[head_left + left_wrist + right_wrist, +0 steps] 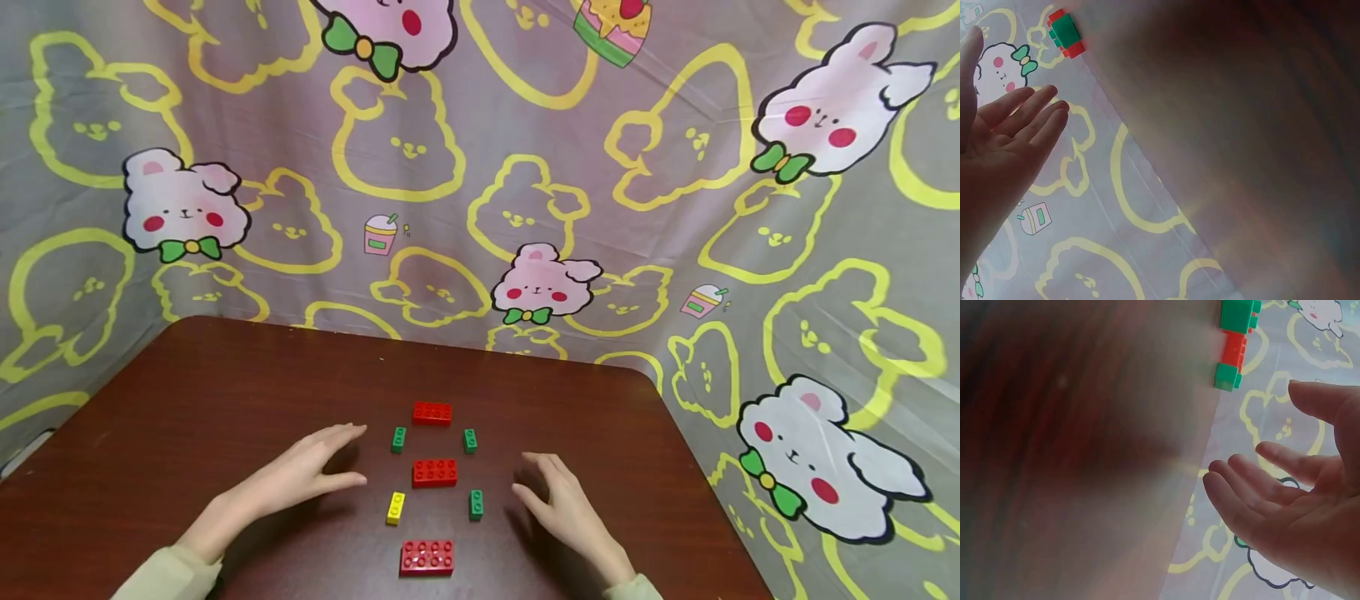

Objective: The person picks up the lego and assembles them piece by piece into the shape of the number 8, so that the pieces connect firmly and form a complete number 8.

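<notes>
My left hand [309,472] hovers at the left of the building bricks, fingers and thumb spread apart, holding nothing. At their right, my right hand [561,505] is held likewise, its fingers loosely bent around no object. Between the hands, a column of three red bricks runs away from me: a far one [432,413], a middle one [435,472] and a near one [427,558]. Small green bricks flank it at upper left [399,440], upper right [470,441] and lower right [476,505]. A small yellow brick [396,508] lies nearest the left thumb.
The bricks lie on a dark reddish-brown table [247,375] with rounded far corners. Behind and beside it hangs a grey curtain [450,217] printed with white rabbit faces and yellow outlines. In the wrist views the tabletop is blurred.
</notes>
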Action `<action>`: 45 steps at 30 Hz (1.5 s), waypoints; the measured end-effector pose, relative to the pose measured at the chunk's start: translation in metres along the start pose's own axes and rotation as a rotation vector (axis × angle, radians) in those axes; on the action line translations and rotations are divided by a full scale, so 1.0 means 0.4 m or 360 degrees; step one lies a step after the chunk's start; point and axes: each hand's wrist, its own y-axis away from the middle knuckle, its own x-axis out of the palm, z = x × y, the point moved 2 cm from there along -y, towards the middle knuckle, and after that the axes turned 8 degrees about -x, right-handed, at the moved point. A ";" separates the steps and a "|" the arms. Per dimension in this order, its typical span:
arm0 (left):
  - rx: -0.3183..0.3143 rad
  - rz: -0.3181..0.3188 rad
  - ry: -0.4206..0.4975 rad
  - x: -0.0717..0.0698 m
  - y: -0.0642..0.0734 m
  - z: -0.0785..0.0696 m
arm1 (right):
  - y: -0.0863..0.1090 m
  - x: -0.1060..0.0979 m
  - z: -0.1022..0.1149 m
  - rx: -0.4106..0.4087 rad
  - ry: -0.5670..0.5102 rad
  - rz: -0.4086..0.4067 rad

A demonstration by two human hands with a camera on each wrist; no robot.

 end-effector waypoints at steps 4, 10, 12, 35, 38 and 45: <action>0.0042 0.0007 -0.0013 0.004 -0.001 -0.006 | 0.005 0.000 0.005 -0.0044 -0.0029 -0.0030; 0.0127 0.0032 -0.0032 0.011 -0.003 -0.010 | 0.012 0.001 0.010 -0.0001 -0.0168 0.0009; 0.0152 0.0049 -0.0022 0.012 -0.002 -0.010 | 0.015 0.001 0.011 0.0023 -0.0209 0.0034; 0.0217 0.0211 0.0020 0.026 0.002 -0.015 | 0.040 0.003 0.040 0.0042 -0.0411 0.0158; 0.0235 0.0207 0.0005 0.028 0.004 -0.016 | 0.042 0.006 0.044 0.0059 -0.0432 0.0186; 0.0231 0.0260 0.0039 0.031 0.008 -0.028 | 0.047 0.006 0.055 0.0049 -0.0475 0.0192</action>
